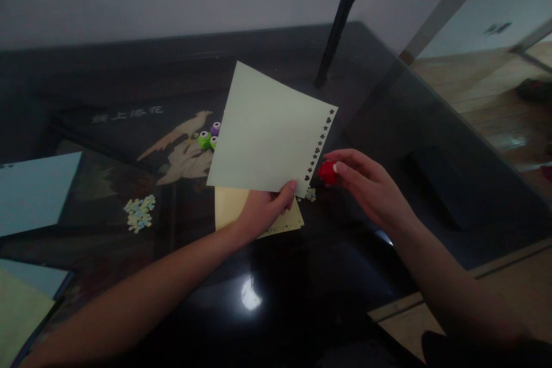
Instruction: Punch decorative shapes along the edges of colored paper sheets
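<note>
My left hand (pixel 276 204) grips a pale sheet of paper (pixel 267 132) by its lower edge, thumb on top. Along the right edge of that sheet runs a row of small punched shapes, stars and hearts among them. Between the thumb and fingers of my right hand (pixel 371 184) is a red craft punch (pixel 328 173), just beside the punched edge. Under the held sheet lie yellow sheets (pixel 230 207), with small punched holes along their lower edge. A few small paper cut-outs (pixel 309 194) show on the table by the sheet's lower right corner.
Green and purple craft punches (pixel 204 139) stand partly behind the sheet on the dark glossy table (pixel 276 310). A pile of paper cut-outs (pixel 140 213) lies left of centre. Blue paper (pixel 38 192) and yellow paper (pixel 21 310) are at far left. A dark post (pixel 340 23) rises at the back.
</note>
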Demonstrator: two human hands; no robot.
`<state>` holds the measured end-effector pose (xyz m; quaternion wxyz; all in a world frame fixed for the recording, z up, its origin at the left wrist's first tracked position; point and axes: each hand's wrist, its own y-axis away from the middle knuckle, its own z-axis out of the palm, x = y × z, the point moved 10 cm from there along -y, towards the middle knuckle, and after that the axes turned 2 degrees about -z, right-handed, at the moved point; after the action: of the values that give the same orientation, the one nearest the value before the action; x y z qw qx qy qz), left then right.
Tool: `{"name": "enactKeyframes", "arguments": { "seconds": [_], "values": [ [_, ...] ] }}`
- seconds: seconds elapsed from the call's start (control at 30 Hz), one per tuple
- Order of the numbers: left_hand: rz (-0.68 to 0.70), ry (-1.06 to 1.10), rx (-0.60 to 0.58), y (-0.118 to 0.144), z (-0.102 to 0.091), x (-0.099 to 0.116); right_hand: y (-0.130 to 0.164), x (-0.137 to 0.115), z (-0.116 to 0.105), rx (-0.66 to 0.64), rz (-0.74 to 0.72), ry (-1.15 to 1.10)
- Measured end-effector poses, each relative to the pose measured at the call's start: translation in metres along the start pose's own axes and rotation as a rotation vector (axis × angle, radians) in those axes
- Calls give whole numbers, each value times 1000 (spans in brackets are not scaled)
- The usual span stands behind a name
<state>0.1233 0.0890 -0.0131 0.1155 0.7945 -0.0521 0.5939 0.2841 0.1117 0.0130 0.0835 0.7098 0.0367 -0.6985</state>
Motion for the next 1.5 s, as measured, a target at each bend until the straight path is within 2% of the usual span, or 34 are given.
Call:
{"name": "enactKeyframes", "arguments": {
  "seconds": [0.1,0.23,0.7,0.93,1.03,1.13,1.33,1.5],
  "values": [
    [-8,18,6,0,-1,0,-4,-12,-11,52,-122,243],
    [-5,15,28,-1,-3,2,-11,-17,-20,94,-190,453],
    [5,164,107,-4,-12,-3,-28,10,-29,122,-225,608],
    [-4,220,137,-7,-12,-11,-35,3,-12,54,-305,745],
    [12,226,119,-8,-10,-8,-53,0,-6,29,-341,795],
    [23,219,121,-8,-10,-8,-83,-1,-2,25,-373,832],
    [32,291,280,-8,-25,-17,-140,5,5,51,-445,928],
    [54,348,297,-11,-27,-20,-160,11,2,82,-480,946]
  ]
}}
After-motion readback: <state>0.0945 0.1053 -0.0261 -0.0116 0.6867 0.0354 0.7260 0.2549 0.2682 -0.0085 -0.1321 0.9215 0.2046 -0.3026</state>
